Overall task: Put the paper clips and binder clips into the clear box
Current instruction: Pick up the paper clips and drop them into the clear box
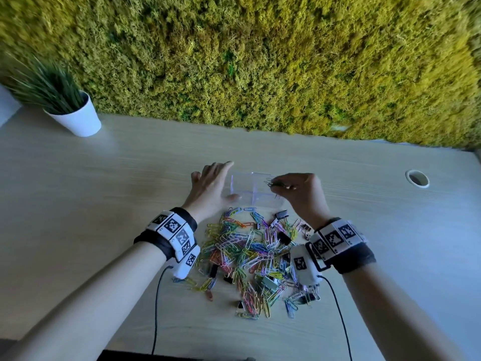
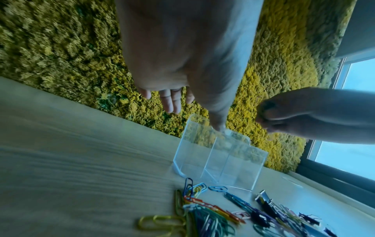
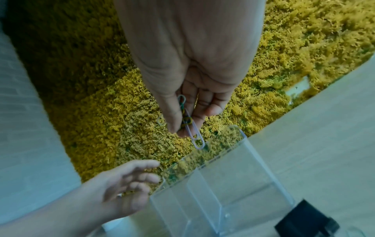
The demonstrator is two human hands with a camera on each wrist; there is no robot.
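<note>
A clear box (image 1: 253, 190) with a middle divider stands on the table beyond the pile. My right hand (image 1: 279, 185) hovers over its right half and pinches a small bunch of paper clips (image 3: 188, 123) between thumb and fingers; one pale clip dangles below, just above the rim. My left hand (image 1: 221, 178) lies beside the box's left wall with straight fingers, and its thumb (image 2: 218, 125) touches the box (image 2: 221, 157). A heap of coloured paper clips (image 1: 250, 254) mixed with black binder clips (image 1: 282, 214) lies between my wrists.
The light wooden table (image 1: 104, 191) runs back to a moss wall (image 1: 260, 61). A white pot with a grass plant (image 1: 78, 118) stands far left. A round cable hole (image 1: 417, 179) sits to the right. A window (image 2: 349, 128) shows at the right.
</note>
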